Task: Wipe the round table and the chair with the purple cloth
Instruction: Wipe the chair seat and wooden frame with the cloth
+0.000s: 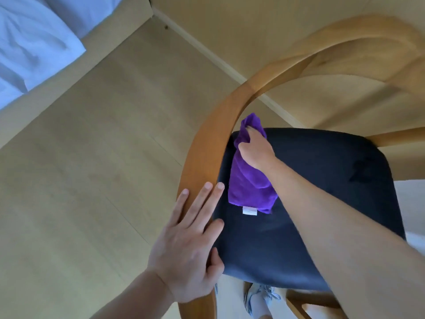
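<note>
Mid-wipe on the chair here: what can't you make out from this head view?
- Round table: not in view, so its state is unknown.
- Chair backrest, upper right: motion-blurred.
- Right hand fingertips: buried in the purple cloth.
- Seat right part: covered by the right forearm.
- Chair legs: hidden beneath the seat and left hand.

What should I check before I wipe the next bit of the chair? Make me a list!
1. Right hand grips the purple cloth: ok.
2. Cloth lies on the dark seat: ok.
3. Left hand rests flat on the wooden armrest, steadying the chair: ok.
4. Cloth spread flat for wiping: not ok, it is bunched under the hand.
5. White tag at the cloth's near edge: ok, showing.
6. Seat already clean: cannot tell.
</note>
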Action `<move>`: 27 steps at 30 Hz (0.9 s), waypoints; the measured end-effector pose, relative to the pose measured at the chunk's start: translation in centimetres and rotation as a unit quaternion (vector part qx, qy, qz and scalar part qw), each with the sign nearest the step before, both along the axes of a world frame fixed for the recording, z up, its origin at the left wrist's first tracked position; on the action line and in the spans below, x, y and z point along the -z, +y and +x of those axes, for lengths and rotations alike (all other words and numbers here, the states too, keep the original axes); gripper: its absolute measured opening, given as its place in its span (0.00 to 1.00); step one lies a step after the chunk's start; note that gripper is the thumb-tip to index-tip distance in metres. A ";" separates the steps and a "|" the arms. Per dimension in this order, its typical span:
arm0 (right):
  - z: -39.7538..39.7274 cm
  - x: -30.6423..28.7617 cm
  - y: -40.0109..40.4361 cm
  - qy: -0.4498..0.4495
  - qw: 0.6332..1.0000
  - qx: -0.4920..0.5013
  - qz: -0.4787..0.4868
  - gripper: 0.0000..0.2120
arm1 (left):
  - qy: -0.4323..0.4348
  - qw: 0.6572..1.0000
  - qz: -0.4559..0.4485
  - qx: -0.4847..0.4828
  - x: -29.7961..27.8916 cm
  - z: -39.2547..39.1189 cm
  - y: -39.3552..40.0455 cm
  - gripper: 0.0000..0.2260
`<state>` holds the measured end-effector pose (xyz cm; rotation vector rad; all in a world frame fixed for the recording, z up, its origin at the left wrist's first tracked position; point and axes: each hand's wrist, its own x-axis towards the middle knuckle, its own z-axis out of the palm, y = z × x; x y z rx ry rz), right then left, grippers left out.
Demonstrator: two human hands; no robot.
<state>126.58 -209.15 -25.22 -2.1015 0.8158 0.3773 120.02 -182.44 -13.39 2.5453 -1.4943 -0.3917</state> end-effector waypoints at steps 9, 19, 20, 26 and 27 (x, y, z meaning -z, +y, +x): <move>-2.7 0.4 6.7 0.091 0.969 -0.203 -0.105 0.28 | 0.004 1.000 0.016 0.015 -0.1 0.2 -0.1 0.15; -11.1 0.8 11.6 0.060 0.973 -0.191 -0.114 0.33 | -0.076 0.966 0.105 0.225 -1.8 11.5 -5.6 0.35; -11.8 1.0 11.8 0.062 0.971 -0.200 -0.120 0.33 | -0.089 0.962 0.110 0.234 -1.8 13.5 -7.7 0.35; -10.8 1.3 8.8 0.068 0.954 -0.210 -0.201 0.37 | -0.131 0.957 0.091 0.244 -1.5 19.1 -17.3 0.38; -9.7 1.4 7.3 0.073 0.957 -0.179 -0.217 0.38 | -0.136 0.954 0.088 0.251 -1.3 19.0 -17.7 0.39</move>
